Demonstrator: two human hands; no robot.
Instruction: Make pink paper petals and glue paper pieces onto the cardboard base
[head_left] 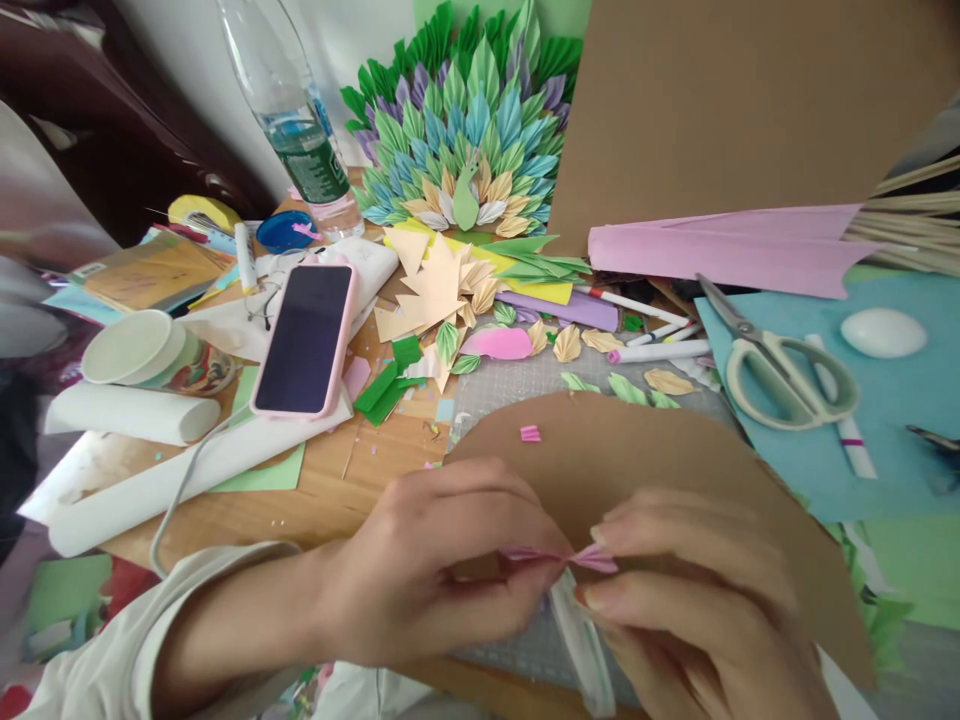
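My left hand [457, 560] pinches a small pleated pink paper bow [596, 559] at its narrow middle, between thumb and index finger. The bow's left wing is partly hidden by those fingers. At the right wing, the fingers of my right hand [690, 590] are curled, with the index fingertip against the paper and the thumb just below. A whitish translucent strip [581, 640] hangs under the bow, close to the right thumb; its kind is unclear. Beneath both hands lies a rounded brown cardboard piece [660, 450], bearing a tiny folded pink paper scrap [530, 433].
Scissors [784, 365] and a white egg-shaped object [883, 332] lie on blue paper at right. A phone [304, 340], paper cup [154, 350] and water bottle [300, 140] stand left. Behind are a paper peacock [465, 195], paper leaves and a large cardboard sheet [735, 100].
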